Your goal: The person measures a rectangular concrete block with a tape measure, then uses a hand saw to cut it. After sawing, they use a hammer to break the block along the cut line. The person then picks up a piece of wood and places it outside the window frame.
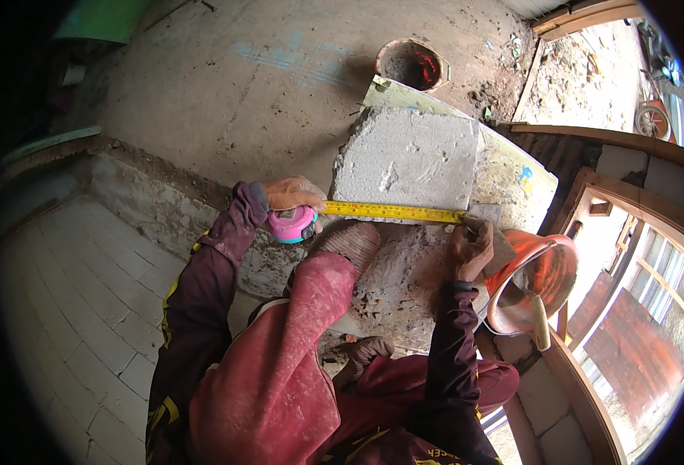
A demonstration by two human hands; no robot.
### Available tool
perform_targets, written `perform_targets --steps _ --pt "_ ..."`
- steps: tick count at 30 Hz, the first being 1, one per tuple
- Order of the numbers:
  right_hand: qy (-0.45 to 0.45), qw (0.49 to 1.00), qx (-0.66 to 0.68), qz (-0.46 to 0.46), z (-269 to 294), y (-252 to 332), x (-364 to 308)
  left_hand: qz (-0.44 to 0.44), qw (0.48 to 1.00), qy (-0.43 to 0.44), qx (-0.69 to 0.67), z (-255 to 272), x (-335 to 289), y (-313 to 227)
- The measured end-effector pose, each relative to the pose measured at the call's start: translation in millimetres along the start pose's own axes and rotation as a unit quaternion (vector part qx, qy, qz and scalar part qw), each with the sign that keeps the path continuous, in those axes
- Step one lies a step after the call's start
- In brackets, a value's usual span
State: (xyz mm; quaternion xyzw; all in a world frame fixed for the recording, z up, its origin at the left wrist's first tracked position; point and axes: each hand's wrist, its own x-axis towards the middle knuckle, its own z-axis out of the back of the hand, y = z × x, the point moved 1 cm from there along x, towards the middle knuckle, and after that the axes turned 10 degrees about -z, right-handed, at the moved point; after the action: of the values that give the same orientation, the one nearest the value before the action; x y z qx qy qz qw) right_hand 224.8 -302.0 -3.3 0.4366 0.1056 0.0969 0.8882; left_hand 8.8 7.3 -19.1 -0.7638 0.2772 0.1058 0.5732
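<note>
My left hand (289,194) is closed round a pink and turquoise tape measure (292,224) at the left end of a pale aerated concrete block (408,159). From it the yellow tape blade (392,211) runs straight along the block's near edge. At the other end my right hand (472,249) pinches the blade near the block's right corner. A flat grey piece beside my right fingers is partly covered, and I cannot tell what it is. Under the block lies a worn, mortar-stained board (516,167).
An orange bucket (532,283) with a wooden-handled tool (541,322) leans by my right arm. Another bucket (412,64) stands beyond the board. A low rough wall (148,198) runs leftward; block walling (98,310) lies lower left. Wooden frames (590,403) border the right side.
</note>
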Motion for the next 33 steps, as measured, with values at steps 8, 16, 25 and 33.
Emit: perform_targets --steps 8,16,25,33 --pt "0.004 1.000 0.000 0.014 -1 -2 0 0.001 1.000 0.005 0.019 0 0 1" --pt "0.011 1.000 0.000 -0.006 -1 -2 0 -0.007 0.999 0.005 0.035 1 2 4" --pt "-0.002 1.000 -0.011 0.012 -1 -3 -1 0.003 1.000 -0.010 0.019 -1 0 2" --pt "-0.025 0.996 -0.042 0.070 0 11 -7 -0.061 0.993 -0.014 0.100 1 3 7"
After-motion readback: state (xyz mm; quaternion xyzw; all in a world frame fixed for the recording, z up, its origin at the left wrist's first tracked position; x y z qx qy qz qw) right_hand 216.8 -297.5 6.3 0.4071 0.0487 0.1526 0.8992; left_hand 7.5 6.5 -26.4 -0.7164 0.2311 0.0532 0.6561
